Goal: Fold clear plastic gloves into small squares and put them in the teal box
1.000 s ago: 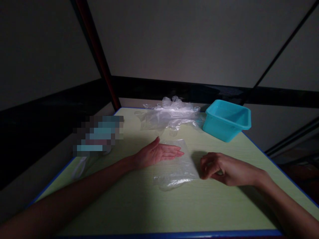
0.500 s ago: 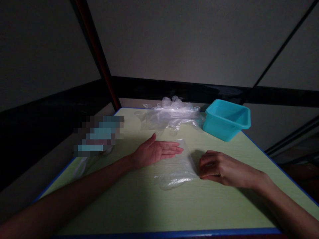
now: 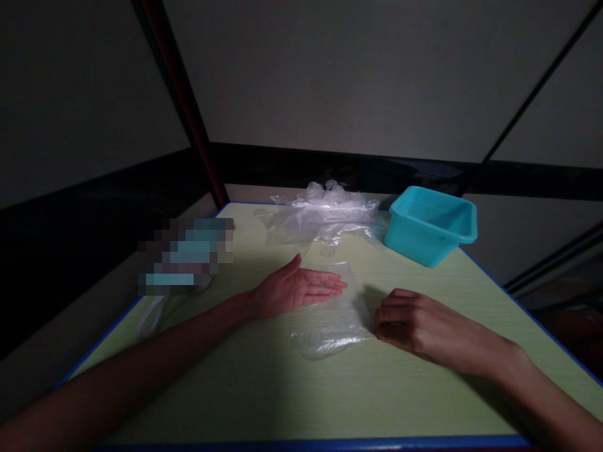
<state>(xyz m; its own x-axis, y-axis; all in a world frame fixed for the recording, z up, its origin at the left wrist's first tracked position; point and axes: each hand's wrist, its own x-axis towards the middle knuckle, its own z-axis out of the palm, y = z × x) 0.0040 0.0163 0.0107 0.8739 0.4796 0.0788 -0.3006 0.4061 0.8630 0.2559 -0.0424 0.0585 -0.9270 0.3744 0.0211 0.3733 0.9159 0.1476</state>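
Observation:
A clear plastic bag (image 3: 330,336) lies flat and slightly wrinkled on the light green table. My left hand (image 3: 301,289) rests palm up over the bag's upper left part, its fingers straight and the thumb raised. At the bag's right corner, my right hand (image 3: 407,320) is closed, with curled fingers meeting the plastic edge. Its fingertips are partly hidden behind the knuckles.
Crumpled clear plastic (image 3: 325,216) is heaped along the back of the table (image 3: 226,402). Right of it stands a turquoise plastic basket (image 3: 414,242). A blurred-out item (image 3: 188,254) lies at the left edge, a white strap (image 3: 151,317) beside it. Walls enclose the back and left.
My right hand has turned slightly, its wrist shifting a little to the right, while the fingers stay at the bag's corner. My left hand has barely moved.

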